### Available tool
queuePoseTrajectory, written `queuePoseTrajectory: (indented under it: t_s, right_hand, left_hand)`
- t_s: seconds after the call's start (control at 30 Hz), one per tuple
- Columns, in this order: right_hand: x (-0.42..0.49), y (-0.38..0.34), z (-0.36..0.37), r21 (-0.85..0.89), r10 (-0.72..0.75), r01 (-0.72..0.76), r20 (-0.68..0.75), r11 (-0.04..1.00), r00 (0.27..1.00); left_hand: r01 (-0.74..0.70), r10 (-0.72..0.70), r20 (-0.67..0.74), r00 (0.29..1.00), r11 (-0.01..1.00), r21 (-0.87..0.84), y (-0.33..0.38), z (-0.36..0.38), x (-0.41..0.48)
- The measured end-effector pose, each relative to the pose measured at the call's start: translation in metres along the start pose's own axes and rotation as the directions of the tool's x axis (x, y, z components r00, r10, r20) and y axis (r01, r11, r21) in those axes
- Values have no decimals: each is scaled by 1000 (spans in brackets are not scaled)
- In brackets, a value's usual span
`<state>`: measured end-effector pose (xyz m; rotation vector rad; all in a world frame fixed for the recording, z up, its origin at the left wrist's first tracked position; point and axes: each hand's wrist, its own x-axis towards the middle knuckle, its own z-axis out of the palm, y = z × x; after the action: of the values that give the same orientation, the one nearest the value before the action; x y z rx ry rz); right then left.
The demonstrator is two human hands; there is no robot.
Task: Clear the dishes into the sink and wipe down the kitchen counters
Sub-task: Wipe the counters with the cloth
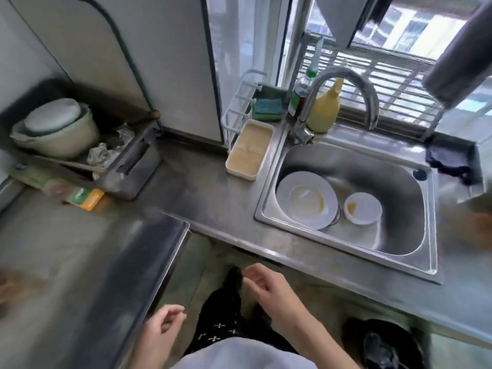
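Left hand: your left hand (162, 326) hung low beside the near bench edge, fingers loosely curled and released, holding nothing.
Right hand: your right hand (269, 288) hung in front of the sink, fingers relaxed and half curled, likewise empty.
Dishes: a white plate (306, 201) with yellow residue lay in the left part of the sink (386, 179); a small white bowl (363, 209), also smeared yellow, sat just to its right. Contact between them could not be told.
Bench: the steel bench (213, 187) showed dull smears.
Wiping items: a green sponge (267, 106) sat in the white rack behind the sink's left corner; a dark cloth (447, 158) lay at the far right corner.
Faucet: the curved faucet (343, 75) arched over the basin, with a yellow bottle (323, 107) beside its base.
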<state>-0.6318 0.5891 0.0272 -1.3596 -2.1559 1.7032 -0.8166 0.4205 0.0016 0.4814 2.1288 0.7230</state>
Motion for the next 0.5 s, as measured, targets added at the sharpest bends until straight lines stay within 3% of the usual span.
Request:
queuePoseTrajectory:
  t_s: [0.17,0.33,0.5]
  right_hand:
    - [19,18,-36,123,167,-148,-156,981,974]
    - [33,25,-77,186,284,-233,-334,955,899]
    - [45,28,-120,303,344,-217,-478,928,808]
  left_hand:
    - [-258,243,179,953,964,65,108,40,69]
    - [-510,443,375,814,854,99,219,71,126]
    - [-628,518,492,700,774,78,287,96,156]
